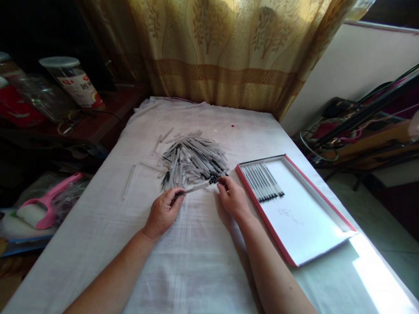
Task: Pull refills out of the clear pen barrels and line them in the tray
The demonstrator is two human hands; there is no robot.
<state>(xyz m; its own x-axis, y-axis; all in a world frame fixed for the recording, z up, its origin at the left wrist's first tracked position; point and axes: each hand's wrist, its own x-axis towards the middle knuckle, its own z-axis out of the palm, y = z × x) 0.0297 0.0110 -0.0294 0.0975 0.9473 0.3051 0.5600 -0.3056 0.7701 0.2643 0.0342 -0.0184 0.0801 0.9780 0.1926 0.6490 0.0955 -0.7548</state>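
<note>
My left hand (164, 210) is closed in a pinch around one end of a slim clear pen (196, 188), which points toward my right hand. My right hand (233, 197) has its thumb and fingers drawn together close to the pen's far end. Small black pieces (214, 179) lie at those fingertips; what the fingers hold is too small to make out. Just beyond both hands spreads a heap of clear and black pen parts (193, 157). To the right, a shallow red-edged box lid (314, 235) holds a neat row of black-tipped pens (263, 181).
White cloth (157, 279) covers the table. A loose clear tube (128, 182) lies left of the heap, and a tiny red bit (232, 126) lies far back. A plastic jar (73, 83) and a pink-handled peeler-like item (49, 203) are at the left. A curtain (216, 52) hangs behind.
</note>
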